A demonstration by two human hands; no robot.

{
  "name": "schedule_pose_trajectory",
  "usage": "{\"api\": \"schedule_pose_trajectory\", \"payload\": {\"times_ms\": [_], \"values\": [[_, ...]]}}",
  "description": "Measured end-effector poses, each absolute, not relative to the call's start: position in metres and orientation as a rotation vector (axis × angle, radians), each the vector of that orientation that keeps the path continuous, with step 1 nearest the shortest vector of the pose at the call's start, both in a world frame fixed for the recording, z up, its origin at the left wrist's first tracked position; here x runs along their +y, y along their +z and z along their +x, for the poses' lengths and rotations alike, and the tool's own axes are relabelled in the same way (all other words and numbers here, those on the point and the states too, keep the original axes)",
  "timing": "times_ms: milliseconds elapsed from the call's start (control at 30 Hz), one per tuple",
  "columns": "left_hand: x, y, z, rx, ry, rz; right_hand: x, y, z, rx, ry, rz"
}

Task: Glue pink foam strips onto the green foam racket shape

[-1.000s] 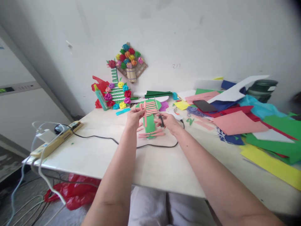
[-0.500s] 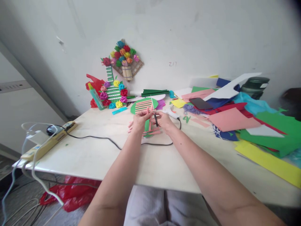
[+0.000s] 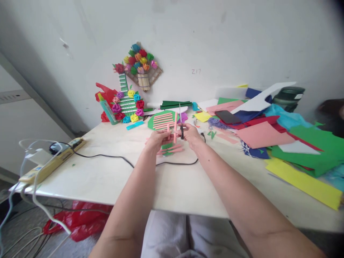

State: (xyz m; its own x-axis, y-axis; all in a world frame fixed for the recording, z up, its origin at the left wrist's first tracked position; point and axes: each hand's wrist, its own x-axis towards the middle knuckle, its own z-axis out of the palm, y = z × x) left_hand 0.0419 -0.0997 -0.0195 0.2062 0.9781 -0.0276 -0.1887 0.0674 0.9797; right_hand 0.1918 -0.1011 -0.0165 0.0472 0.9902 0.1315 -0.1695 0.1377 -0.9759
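Note:
My left hand [image 3: 158,139] is closed, with a short pink paper stick [image 3: 168,129] upright between thumb and fingers. A pair of scissors [image 3: 182,132] with dark handles sits in my closed right hand [image 3: 192,135], blades pointing up toward the wall. The fingertips of my right hand also pinch a longer pink paper stick [image 3: 175,126], upright beside the scissors. Just beyond my hands lies a green guitar-shaped piece [image 3: 152,122], its rounded end lined with a row of pink sticks. Several loose pink sticks [image 3: 176,148] rest on its narrow lower part.
A flower-decorated green guitar [image 3: 123,82] leans on the wall beside a glue bottle [image 3: 108,111]. Coloured sheets [image 3: 266,136] and a phone [image 3: 228,117] cover the right side. A black cord [image 3: 107,156] runs from the power strip [image 3: 53,162] across the table [image 3: 107,182].
My hands have moved slightly apart. The scissors and the longer pink stick have shifted right, away from the short stick in my left hand.

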Motion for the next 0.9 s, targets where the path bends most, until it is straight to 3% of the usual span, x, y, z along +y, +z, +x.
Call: {"api": "schedule_pose_trajectory", "payload": {"times_ms": [200,900], "values": [[-0.104,-0.0162,0.0423,0.836,0.933,1.17,-0.1003,-0.0178,0.1925,-1.082,1.192,-0.975],[-0.1009,-0.0201,0.0467,0.729,0.871,0.966,-0.099,-0.0203,0.1917,-1.049,1.178,-0.904]]}}
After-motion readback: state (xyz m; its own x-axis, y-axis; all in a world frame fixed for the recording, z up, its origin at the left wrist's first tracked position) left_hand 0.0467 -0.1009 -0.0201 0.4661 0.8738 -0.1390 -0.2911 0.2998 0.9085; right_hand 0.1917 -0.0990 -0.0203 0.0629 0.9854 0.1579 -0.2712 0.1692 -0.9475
